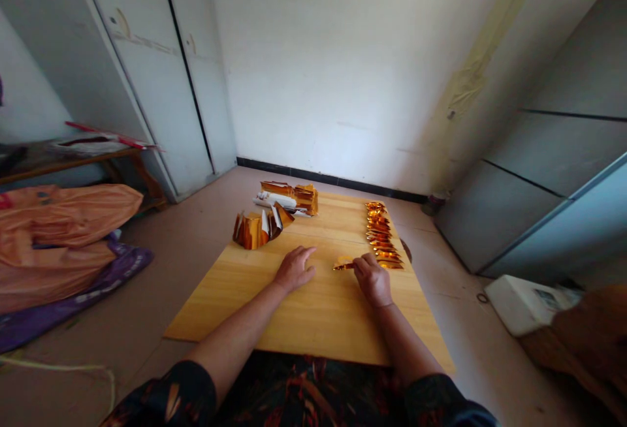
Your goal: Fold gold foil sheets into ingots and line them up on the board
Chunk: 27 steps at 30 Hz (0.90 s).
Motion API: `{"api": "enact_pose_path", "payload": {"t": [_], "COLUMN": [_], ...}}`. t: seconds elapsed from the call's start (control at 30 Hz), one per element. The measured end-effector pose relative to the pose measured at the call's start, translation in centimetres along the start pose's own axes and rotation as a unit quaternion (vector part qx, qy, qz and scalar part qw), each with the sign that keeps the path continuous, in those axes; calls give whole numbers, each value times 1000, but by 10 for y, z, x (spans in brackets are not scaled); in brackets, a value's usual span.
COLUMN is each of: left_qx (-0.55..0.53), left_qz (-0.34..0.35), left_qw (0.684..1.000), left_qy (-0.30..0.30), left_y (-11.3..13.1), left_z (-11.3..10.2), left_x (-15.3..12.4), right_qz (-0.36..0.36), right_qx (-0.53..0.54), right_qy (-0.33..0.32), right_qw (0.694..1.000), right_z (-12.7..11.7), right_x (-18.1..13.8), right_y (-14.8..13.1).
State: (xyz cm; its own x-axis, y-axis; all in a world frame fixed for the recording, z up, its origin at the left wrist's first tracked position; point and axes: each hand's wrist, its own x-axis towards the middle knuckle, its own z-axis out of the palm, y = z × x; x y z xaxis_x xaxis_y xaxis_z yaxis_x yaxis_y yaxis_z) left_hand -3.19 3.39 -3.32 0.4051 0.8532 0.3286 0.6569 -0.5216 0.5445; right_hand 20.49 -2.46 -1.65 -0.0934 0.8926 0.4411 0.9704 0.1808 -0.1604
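My right hand is closed on one end of a folded gold foil paper, holding it low over the wooden table. To its left, my left hand holds nothing, its thumb and forefinger apart near the table surface. A row of folded gold foil pieces runs along the right side of the table, just beyond my right hand. Past my left hand stands a curved stack of gold foil sheets. Behind that lie more gold foil bundles and a white roll-shaped packet.
A white wall with a black baseboard rises behind the table. Grey cabinets stand at the left. An orange cloth lies over a purple bag. At the right is a white box.
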Motion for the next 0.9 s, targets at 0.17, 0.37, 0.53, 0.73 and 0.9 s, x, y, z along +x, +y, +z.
{"api": "enact_pose_path", "payload": {"t": [0.17,0.37,0.53,0.73,0.9], "left_qx": [11,19,18,17,13], "left_qz": [15,34,40,36,45], "left_qw": [1000,999,999,999,999], "left_qy": [-6,-2,-2,-3,1], "left_y": [0,-6,-7,-2,-4], "left_z": [2,6,6,3,4], "left_x": [0,0,-1,-1,-1], "right_qz": [27,71,77,86,105], "right_qx": [-48,-87,-88,-98,-108], "right_qy": [19,23,10,12,4], "right_qw": [998,993,993,991,989], "right_z": [-30,-38,-37,-38,-33], "right_x": [-43,-48,-45,-49,-41], "right_y": [67,96,92,96,98]}}
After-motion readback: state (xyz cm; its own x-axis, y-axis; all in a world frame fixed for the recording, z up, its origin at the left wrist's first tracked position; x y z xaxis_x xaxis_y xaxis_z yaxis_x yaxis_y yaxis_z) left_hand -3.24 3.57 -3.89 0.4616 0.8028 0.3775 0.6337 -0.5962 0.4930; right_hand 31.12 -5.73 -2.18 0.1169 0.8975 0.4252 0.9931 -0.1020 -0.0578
